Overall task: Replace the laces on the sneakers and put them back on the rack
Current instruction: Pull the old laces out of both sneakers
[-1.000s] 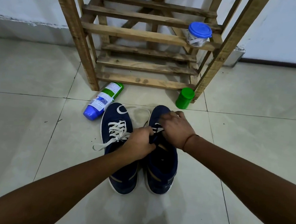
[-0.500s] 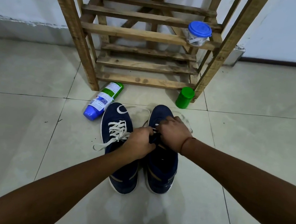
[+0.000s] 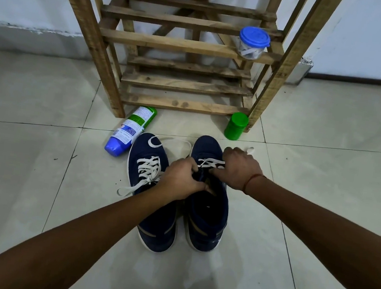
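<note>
Two navy sneakers stand side by side on the tiled floor in front of the wooden rack (image 3: 188, 45). The left sneaker (image 3: 147, 187) is fully laced in white, its ends trailing loose. On the right sneaker (image 3: 209, 214) a white lace (image 3: 211, 163) crosses only the front eyelets. My left hand (image 3: 180, 179) grips the right sneaker's tongue and eyelet edge. My right hand (image 3: 239, 169) pinches the lace on the shoe's right side; the lace end (image 3: 250, 149) sticks out beyond my fingers.
A blue and green bottle (image 3: 129, 134) lies on the floor by the left sneaker's toe. A green jar (image 3: 236, 126) stands at the rack's right leg. A clear tub with a blue lid (image 3: 252, 43) sits on a rack shelf. A white wall rises behind.
My right hand has pulled to the right, drawing the lace out past the shoe's side and uncovering the crossed lace. My left hand stays on the tongue.
</note>
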